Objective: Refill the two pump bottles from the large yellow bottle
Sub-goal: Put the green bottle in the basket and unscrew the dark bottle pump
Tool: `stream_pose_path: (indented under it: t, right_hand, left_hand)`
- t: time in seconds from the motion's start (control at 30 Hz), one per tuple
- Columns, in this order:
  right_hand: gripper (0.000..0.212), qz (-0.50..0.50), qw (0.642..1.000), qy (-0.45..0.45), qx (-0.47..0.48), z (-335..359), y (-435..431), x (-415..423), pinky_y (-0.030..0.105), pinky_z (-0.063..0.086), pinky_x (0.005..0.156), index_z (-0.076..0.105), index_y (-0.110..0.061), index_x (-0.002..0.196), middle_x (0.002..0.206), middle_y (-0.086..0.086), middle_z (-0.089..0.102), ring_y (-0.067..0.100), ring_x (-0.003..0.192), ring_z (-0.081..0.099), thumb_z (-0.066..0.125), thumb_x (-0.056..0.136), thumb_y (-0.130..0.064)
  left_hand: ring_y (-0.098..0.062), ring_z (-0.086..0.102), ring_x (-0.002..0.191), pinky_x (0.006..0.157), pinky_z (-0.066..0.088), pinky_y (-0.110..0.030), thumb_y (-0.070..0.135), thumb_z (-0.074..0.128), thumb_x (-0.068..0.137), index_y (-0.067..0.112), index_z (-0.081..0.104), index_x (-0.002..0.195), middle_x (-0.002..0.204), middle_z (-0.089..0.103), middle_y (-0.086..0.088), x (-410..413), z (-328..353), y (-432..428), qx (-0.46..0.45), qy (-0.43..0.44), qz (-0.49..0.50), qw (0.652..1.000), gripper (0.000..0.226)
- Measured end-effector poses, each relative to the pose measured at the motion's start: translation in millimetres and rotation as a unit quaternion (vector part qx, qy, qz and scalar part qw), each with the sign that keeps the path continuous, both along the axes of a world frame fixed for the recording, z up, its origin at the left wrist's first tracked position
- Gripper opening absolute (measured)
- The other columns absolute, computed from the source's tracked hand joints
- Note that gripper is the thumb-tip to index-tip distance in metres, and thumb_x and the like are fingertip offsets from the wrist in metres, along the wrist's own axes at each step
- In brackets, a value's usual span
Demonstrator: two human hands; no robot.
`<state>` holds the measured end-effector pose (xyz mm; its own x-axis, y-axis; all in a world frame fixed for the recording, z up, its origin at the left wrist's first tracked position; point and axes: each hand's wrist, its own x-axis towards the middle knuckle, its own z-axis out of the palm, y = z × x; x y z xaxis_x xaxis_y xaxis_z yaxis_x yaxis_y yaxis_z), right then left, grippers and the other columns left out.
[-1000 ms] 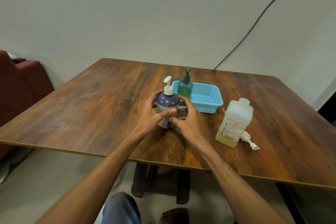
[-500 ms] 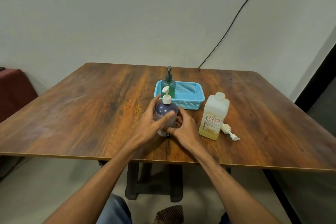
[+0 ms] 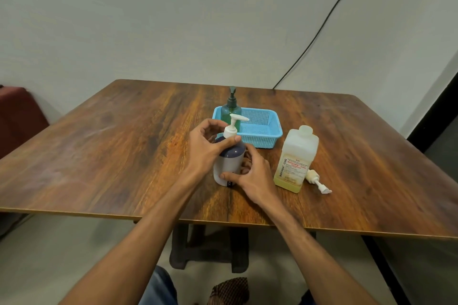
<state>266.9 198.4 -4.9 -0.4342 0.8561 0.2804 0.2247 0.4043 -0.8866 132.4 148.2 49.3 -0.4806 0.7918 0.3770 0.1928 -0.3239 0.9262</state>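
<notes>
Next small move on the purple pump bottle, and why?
Likely turn the white pump collar to unscrew it: the left hand pinches it, the right hand grips the purple pump bottle low down, and the pump is on, so nothing can be poured in yet.

Diffuse, moderately bright, even indoor light. The glossy brown wooden tabletop (image 3: 111, 146) shows a pale sheen on its left side. The navy-topped white pump bottle (image 3: 228, 168) and the translucent rectangular bottle of yellow liquid (image 3: 297, 153) cast faint, soft shadows. Centre sharp; wide-angle stretching toward the corners.
</notes>
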Motion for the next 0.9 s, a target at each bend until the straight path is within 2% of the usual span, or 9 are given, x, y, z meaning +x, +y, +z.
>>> stream_pose_path:
  t: [0.17, 0.23, 0.33, 0.4, 0.5, 0.57, 0.73, 0.8, 0.9]
  right_hand:
    - [0.089, -0.004, 1.000, -0.006, 0.002, -1, 0, 0, 0.037, 0.057, 0.093, 0.044, -0.030, 0.140, 0.133, -0.006, 0.059, 0.009, 0.117, 0.059, 0.092, 0.065, -0.029]
    - [0.088, -0.001, 1.000, -0.006, 0.000, -1, -1, 0, 0.037, 0.057, 0.093, 0.044, -0.029, 0.139, 0.133, -0.007, 0.059, 0.009, 0.116, 0.060, 0.091, 0.065, -0.029]
    - [0.086, -0.001, 1.000, -0.008, 0.003, -1, -1, 0, 0.038, 0.057, 0.093, 0.045, -0.029, 0.137, 0.132, -0.007, 0.060, 0.008, 0.116, 0.060, 0.091, 0.065, -0.030]
    - [0.087, -0.005, 1.000, -0.012, 0.006, -1, -1, -1, 0.038, 0.057, 0.093, 0.044, -0.031, 0.138, 0.133, -0.007, 0.059, 0.009, 0.117, 0.059, 0.091, 0.065, -0.032]
    - [0.088, -0.008, 1.000, -0.010, 0.000, -2, -1, -1, 0.037, 0.058, 0.091, 0.043, -0.035, 0.138, 0.133, -0.006, 0.059, 0.010, 0.116, 0.059, 0.091, 0.065, -0.030]
    - [0.087, -0.011, 1.000, -0.007, 0.001, -3, -1, -1, 0.033, 0.059, 0.088, 0.043, -0.040, 0.135, 0.127, -0.011, 0.060, 0.009, 0.112, 0.062, 0.092, 0.063, -0.030]
    - [0.085, -0.009, 1.000, -0.006, 0.005, 0, -2, -2, 0.030, 0.060, 0.085, 0.043, -0.042, 0.133, 0.122, -0.016, 0.059, 0.007, 0.109, 0.062, 0.092, 0.064, -0.029]
    - [0.081, -0.004, 1.000, -0.002, -0.003, -1, -1, -1, 0.034, 0.060, 0.084, 0.046, -0.038, 0.129, 0.121, -0.015, 0.061, 0.006, 0.107, 0.064, 0.092, 0.064, -0.027]
    - [0.082, -0.002, 1.000, -0.005, -0.002, -1, 0, -1, 0.038, 0.060, 0.084, 0.048, -0.030, 0.131, 0.124, -0.008, 0.064, 0.009, 0.108, 0.065, 0.092, 0.063, -0.028]
  left_hand:
    - [-0.007, 0.067, 0.108, 0.094, 0.055, -0.024, 0.009, 0.079, 0.081, 0.009, 0.060, 0.126, 0.115, 0.069, -0.001, 0, 3, -4, 0.005, 0.027, -0.039, 0.999, 0.049]
    - [-0.010, 0.066, 0.113, 0.096, 0.055, -0.025, 0.010, 0.071, 0.089, 0.009, 0.061, 0.130, 0.118, 0.071, -0.001, -3, 4, -5, -0.015, 0.038, -0.071, 0.997, 0.042]
    - [-0.018, 0.070, 0.107, 0.094, 0.058, -0.037, 0.009, 0.066, 0.093, 0.002, 0.066, 0.122, 0.113, 0.074, -0.009, -4, 4, -6, -0.022, 0.062, -0.069, 0.995, 0.029]
    - [-0.017, 0.072, 0.101, 0.092, 0.059, -0.041, 0.011, 0.073, 0.088, 0.005, 0.071, 0.113, 0.108, 0.075, -0.007, -2, 5, -5, -0.013, 0.065, -0.035, 0.997, 0.026]
    - [-0.012, 0.074, 0.092, 0.086, 0.061, -0.038, 0.020, 0.086, 0.075, 0.018, 0.073, 0.098, 0.099, 0.076, 0.002, 3, 4, -3, 0.001, 0.067, 0.026, 0.997, 0.027]
    - [-0.013, 0.073, 0.091, 0.083, 0.062, -0.038, 0.028, 0.090, 0.069, 0.017, 0.072, 0.097, 0.097, 0.076, 0.003, 6, 3, -2, 0.004, 0.071, 0.047, 0.996, 0.035]
    - [-0.004, 0.067, 0.109, 0.092, 0.057, -0.027, 0.042, 0.080, 0.077, 0.022, 0.056, 0.131, 0.119, 0.068, 0.009, 3, -1, -2, -0.029, 0.095, -0.019, 0.995, 0.063]
    - [-0.004, 0.064, 0.114, 0.096, 0.056, -0.027, 0.031, 0.070, 0.089, 0.021, 0.054, 0.137, 0.125, 0.066, 0.009, 1, -2, -5, -0.032, 0.116, -0.055, 0.991, 0.052]
    - [-0.014, 0.069, 0.107, 0.094, 0.057, -0.042, 0.014, 0.067, 0.093, 0.006, 0.065, 0.125, 0.116, 0.072, -0.003, 0, -1, -5, -0.009, 0.124, -0.031, 0.992, 0.033]
